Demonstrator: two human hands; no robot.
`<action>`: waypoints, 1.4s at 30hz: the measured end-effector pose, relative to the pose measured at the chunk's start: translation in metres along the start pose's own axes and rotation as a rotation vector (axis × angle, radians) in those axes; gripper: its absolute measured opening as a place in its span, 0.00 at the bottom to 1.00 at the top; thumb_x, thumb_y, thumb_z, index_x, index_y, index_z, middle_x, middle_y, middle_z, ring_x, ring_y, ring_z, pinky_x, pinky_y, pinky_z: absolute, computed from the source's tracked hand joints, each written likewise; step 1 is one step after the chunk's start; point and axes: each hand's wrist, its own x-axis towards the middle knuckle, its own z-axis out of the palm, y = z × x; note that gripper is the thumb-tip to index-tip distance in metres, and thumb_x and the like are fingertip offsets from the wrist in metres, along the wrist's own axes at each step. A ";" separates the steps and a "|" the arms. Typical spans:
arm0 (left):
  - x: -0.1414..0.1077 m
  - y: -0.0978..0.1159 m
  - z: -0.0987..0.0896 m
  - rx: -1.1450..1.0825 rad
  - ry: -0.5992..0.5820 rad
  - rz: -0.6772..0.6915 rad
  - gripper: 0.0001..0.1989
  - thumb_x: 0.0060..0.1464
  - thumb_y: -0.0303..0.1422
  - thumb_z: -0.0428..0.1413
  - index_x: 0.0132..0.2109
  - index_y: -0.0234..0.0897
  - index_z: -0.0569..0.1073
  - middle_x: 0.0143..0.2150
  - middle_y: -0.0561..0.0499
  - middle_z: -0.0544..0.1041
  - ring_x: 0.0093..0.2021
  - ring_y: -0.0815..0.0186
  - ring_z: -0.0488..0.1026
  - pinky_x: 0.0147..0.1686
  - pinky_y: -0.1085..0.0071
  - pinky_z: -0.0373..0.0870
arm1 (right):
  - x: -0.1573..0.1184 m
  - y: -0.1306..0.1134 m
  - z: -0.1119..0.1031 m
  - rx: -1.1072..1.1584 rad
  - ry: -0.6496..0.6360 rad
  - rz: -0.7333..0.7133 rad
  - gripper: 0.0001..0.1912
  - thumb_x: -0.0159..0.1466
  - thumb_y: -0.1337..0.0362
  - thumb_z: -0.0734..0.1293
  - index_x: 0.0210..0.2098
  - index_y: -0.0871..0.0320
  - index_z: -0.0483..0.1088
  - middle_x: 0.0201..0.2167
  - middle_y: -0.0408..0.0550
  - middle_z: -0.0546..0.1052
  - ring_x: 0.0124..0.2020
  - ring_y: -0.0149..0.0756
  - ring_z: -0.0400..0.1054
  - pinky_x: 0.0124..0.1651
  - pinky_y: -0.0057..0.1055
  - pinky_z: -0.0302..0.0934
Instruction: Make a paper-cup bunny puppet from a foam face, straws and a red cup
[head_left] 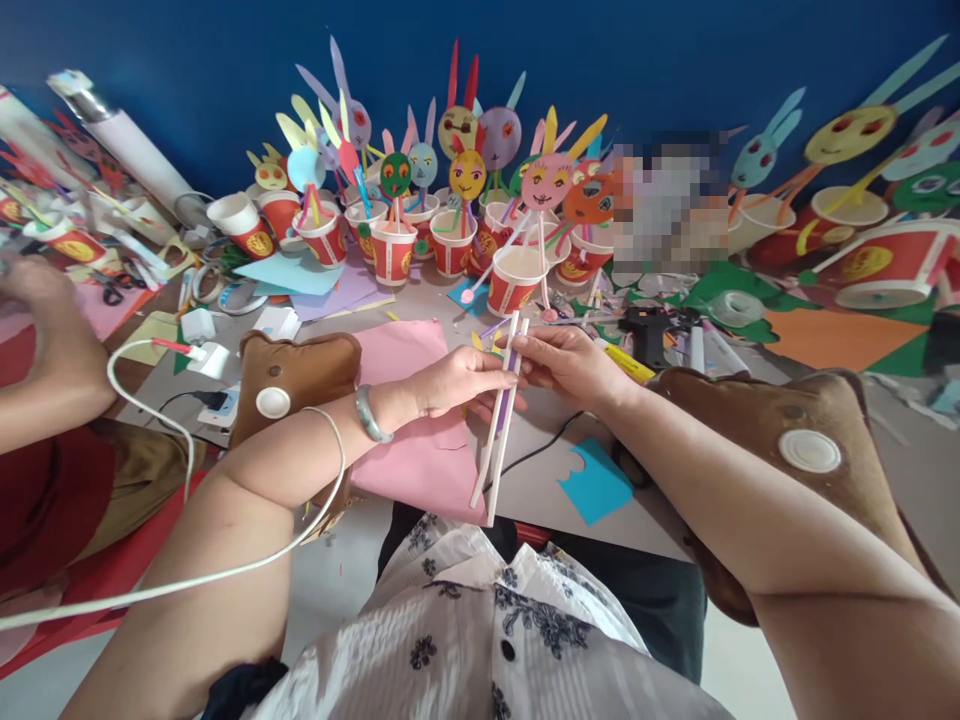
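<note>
In front of me, over the table's near edge, I hold two long thin white sticks (496,455) side by side, with a narrow purple strip between them. My left hand (457,382) pinches them around the middle, thumb across the front. Closer to their upper ends, the fingertips of my right hand (566,365) are closed on the same sticks. Some fingers of both hands are hidden behind. Pink paper (409,365) lies under my left hand, and a cut blue paper piece (596,482) is below my right wrist.
Paper cups (517,275) with rabbit-like paper faces line the back. Brown cushions (795,440) (300,375) lie beneath my forearms. A black glue gun (649,335) is at right. A white cable (262,560) crosses my left arm. Another person's arm (52,340) is at far left.
</note>
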 end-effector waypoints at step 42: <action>-0.005 0.006 0.004 0.063 0.008 0.036 0.10 0.62 0.31 0.57 0.45 0.28 0.77 0.33 0.44 0.81 0.28 0.67 0.79 0.31 0.71 0.77 | 0.001 0.007 -0.001 -0.065 -0.018 -0.028 0.20 0.60 0.47 0.72 0.31 0.60 0.74 0.19 0.40 0.68 0.18 0.23 0.56 0.19 0.24 0.45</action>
